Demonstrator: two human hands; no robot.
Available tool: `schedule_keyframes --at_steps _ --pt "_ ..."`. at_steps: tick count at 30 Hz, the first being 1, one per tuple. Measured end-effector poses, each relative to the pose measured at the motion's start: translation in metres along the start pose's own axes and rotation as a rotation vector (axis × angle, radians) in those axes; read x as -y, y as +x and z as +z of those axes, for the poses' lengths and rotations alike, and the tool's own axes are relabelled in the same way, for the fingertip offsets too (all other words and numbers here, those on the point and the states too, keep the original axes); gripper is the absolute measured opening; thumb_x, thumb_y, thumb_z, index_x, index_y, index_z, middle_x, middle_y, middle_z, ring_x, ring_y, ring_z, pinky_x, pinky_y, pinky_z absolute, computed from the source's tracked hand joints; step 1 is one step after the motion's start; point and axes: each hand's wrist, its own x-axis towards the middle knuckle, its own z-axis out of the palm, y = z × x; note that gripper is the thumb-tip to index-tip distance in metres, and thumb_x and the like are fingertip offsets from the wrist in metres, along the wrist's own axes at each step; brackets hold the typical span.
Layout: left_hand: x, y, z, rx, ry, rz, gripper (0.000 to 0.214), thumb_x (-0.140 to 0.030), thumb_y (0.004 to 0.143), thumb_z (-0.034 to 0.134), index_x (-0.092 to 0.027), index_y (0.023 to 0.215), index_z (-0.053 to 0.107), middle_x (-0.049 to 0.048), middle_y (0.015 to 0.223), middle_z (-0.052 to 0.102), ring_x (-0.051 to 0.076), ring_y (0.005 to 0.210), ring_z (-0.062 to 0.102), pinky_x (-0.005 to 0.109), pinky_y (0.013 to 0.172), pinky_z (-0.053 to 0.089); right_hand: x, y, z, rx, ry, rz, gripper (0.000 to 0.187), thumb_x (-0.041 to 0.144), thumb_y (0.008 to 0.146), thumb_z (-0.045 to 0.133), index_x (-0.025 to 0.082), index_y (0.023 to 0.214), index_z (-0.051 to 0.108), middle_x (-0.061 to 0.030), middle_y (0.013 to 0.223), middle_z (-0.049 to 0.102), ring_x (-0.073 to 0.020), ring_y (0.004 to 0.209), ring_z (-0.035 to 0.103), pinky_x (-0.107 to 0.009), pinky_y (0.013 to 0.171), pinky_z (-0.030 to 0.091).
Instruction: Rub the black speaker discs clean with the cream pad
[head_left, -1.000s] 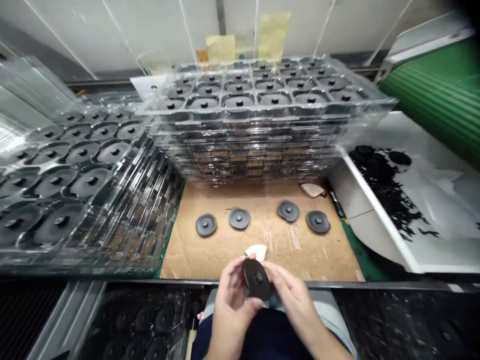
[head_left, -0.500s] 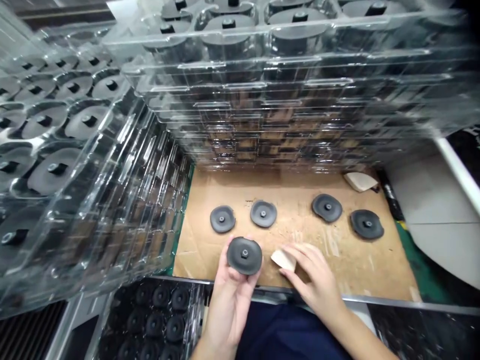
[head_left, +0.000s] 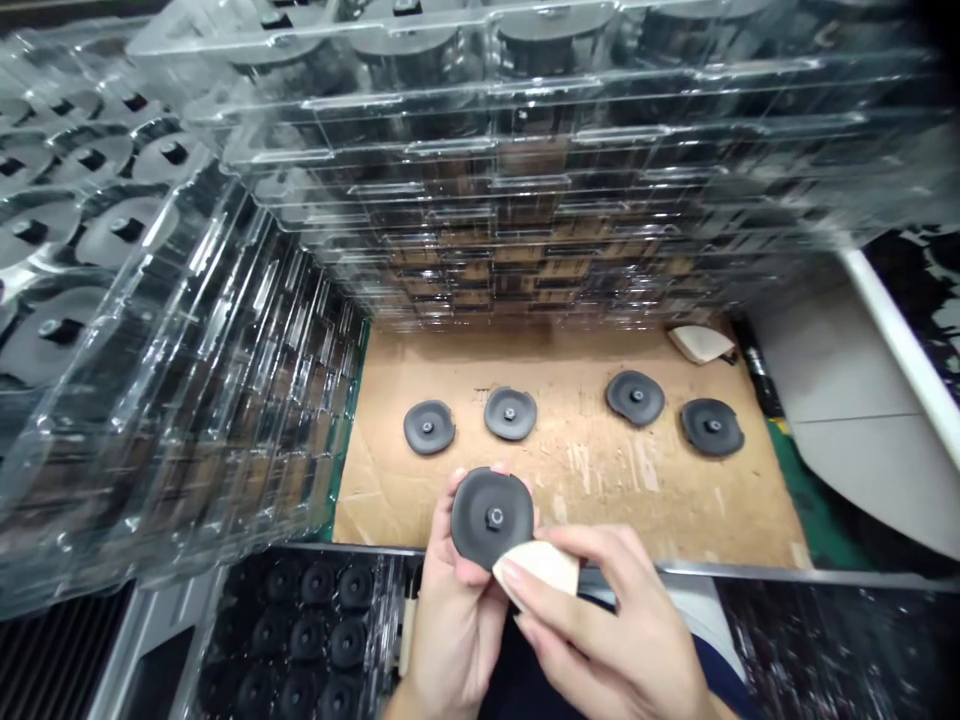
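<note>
Disc (head_left: 489, 515) partly hidden; trays (head_left: 525, 180) seemingly blurred

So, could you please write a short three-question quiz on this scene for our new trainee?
1. How many dark discs lie on the sheet of cardboard?
2. True or false: the left hand holds another dark disc.
3. Which of these does the right hand hold?
A) a clear plastic tray
B) a pale wedge-shaped piece
C) a black marker

Key: 1. Four. 2. True. 3. B.
</note>
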Motion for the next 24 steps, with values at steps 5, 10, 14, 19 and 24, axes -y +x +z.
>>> schedule_keyframes --at_steps 5,10,14,19,24 --pt "0.0 -0.004 0.001 -0.006 0.019 0.037 0.05 -0.028 0.052 0.084 -0.033 0.099 0.068 0.0007 0.106 0.072 0.021 0.099 0.067 0.025 0.085 0.053 0.0 -0.001 -0.003 -0.031 -0.028 0.028 0.026 0.016 0.083 0.057 0.026 0.104 0.069 -0.0089 0.098 0.059 -0.0207 0.088 0.055 -0.034 0.069 0.053" --pt "-0.001 -0.008 0.004 0.017 0.033 0.046 0.05 -0.027 0.053 0.084 -0.032 0.099 0.068 0.0011 0.107 0.072 0.021 0.098 0.067 0.025 0.084 0.054 0.002 -0.005 -0.006 -0.034 0.004 -0.002 0.026 0.014 0.082 0.058 0.023 0.103 0.07 -0.0089 0.098 0.058 -0.0198 0.088 0.053 -0.032 0.073 0.051" --pt "0.0 -0.01 0.007 0.043 0.048 0.029 0.045 -0.023 0.057 0.083 -0.034 0.098 0.068 -0.0009 0.106 0.072 0.02 0.096 0.067 0.024 0.081 0.055 0.002 -0.008 -0.009 -0.031 0.023 -0.015 0.026 0.013 0.081 0.059 0.022 0.103 0.07 -0.0093 0.101 0.057 -0.0199 0.091 0.052 -0.031 0.073 0.051" --pt "-0.005 -0.011 0.003 0.081 0.059 -0.05 0.043 -0.034 0.056 0.081 -0.033 0.098 0.069 0.0001 0.109 0.071 0.02 0.101 0.065 0.027 0.084 0.054 -0.016 0.01 -0.02 -0.015 0.032 -0.103 0.022 0.016 0.085 0.057 0.023 0.099 0.071 -0.0084 0.099 0.059 -0.02 0.092 0.054 -0.037 0.079 0.05" --pt "-0.018 -0.016 -0.003 0.154 0.072 -0.19 0.042 -0.037 0.064 0.074 -0.033 0.105 0.067 0.0008 0.113 0.069 0.02 0.106 0.063 0.028 0.088 0.053 -0.022 0.012 -0.032 0.121 0.137 -0.171 0.024 0.014 0.086 0.055 0.025 0.101 0.07 -0.0082 0.106 0.058 -0.02 0.098 0.052 -0.036 0.079 0.051"
